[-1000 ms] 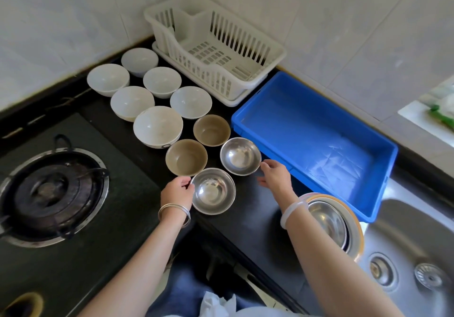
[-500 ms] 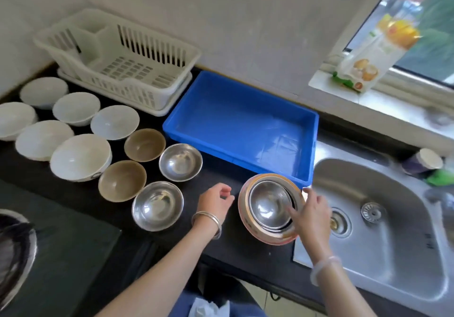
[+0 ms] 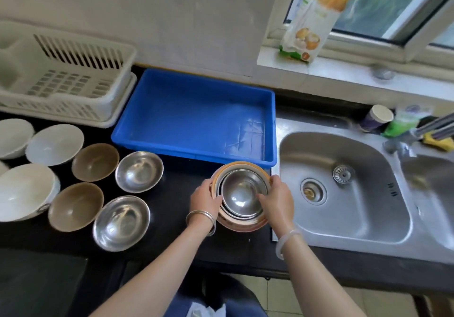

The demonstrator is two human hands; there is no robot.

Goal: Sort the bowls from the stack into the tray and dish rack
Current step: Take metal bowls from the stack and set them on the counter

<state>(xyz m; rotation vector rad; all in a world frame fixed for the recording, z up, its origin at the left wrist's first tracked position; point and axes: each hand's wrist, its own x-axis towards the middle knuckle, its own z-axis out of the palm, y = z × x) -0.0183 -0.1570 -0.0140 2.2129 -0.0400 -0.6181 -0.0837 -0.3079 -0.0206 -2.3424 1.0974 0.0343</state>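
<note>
Steel on top, orange-rimmed bowl underneath: both forearms come up from the bottom edge and meet at the stack [image 3: 243, 225], left hand [image 3: 205, 200] on its left side, right hand [image 3: 277, 197] on its right, a metal bangle [image 3: 201, 218] on the left wrist, a pale bracelet [image 3: 286, 241] on the right. That stack sits on the black counter [image 3: 172, 218], just in front of the blue tray [image 3: 196, 120] at its near right corner, with the steel sink [image 3: 344, 193] right beside it. White dish rack [image 3: 61, 80] stands left of the tray against the wall. Spread out on the counter to the left are two steel bowls [image 3: 139, 171], two brown bowls [image 3: 95, 161] and several white bowls [image 3: 54, 144], all upright. A carton [image 3: 312, 21] stands on the window sill above the sink. Now the grip: both hands curl round the stack's rim, left thumb hooked over the edge, right thumb lying on the top steel bowl [image 3: 242, 195], stack clasped between them
</note>
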